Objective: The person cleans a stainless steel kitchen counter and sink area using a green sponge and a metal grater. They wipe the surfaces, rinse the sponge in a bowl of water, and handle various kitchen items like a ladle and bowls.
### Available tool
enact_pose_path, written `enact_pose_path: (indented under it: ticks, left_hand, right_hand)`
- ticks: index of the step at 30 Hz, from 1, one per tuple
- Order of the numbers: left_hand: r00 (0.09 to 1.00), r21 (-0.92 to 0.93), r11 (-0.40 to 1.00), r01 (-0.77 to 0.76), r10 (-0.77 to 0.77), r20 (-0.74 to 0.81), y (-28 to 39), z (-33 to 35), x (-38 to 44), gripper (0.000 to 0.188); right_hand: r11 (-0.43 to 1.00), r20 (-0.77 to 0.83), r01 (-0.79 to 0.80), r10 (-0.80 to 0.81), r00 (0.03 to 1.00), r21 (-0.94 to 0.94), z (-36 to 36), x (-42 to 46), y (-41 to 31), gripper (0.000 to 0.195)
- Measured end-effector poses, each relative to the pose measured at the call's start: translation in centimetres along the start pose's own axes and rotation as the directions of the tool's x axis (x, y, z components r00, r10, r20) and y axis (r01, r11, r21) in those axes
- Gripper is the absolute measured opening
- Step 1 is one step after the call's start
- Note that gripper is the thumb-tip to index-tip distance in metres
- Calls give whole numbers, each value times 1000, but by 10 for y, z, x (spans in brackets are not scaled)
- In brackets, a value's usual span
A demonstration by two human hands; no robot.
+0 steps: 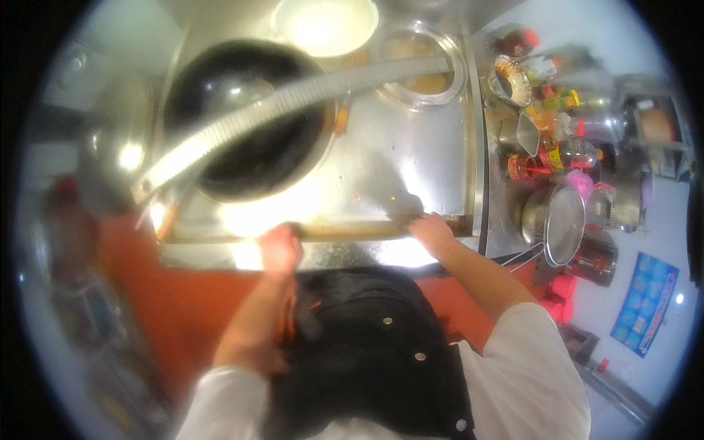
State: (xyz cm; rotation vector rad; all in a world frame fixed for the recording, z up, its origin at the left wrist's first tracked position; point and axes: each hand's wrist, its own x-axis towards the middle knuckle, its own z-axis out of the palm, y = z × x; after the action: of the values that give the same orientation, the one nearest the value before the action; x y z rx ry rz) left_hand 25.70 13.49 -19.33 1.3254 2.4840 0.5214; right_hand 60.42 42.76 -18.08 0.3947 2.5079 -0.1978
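Observation:
My left hand point(279, 248) is at the front rim point(341, 250) of a steel stove top, its fingers curled and blurred by glare. Farther right, my right hand point(433, 235) touches the same rim with its fingers bunched; I cannot tell whether either hand grips it. Beyond my left hand sits a large dark wok point(258, 159). A long pale ribbed strip point(242, 124) crosses above the wok, slanting from lower left to upper right. Its right end lies over a round metal pan point(459, 74) with brownish contents. Bare steel point(407, 148) lies before my right hand.
A white basin point(324, 25) stands behind the wok. Along the right counter are a stained bowl point(509, 82), a square steel container point(520, 135), several bottles and jars, and a steel pot point(536, 220) with a strainer point(565, 225) against it. Reddish floor point(181, 308) shows below the stove.

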Motion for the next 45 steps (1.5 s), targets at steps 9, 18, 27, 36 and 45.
enact_pose_path:
  ticks: [9,18,27,36,45]
  left_hand:
    - [984,197,976,95,-123,132,26,-21,1,20]
    - [991,-61,998,-32,24,-133,51,-58,84,33]
    - [997,381,922,-74,65,36,73,-137,304,97]
    - [980,219,955,-198,192,50,37,-199,313,89]
    - [994,247,969,-4,31,-104,-40,-201,380,82]
  right_hand:
    - [805,-143,-199,330,933,558,-125,7,37,26]
    - [545,-358,-36,597,718,838,-122,183,158,40]
    - [796,-475,-87,440,762,598,-200,209,231,60]
    - [322,-209,-259,900,383,911,-142,245,362,68]
    - [34,214,-387,787,578,922,-179,280,428,57]
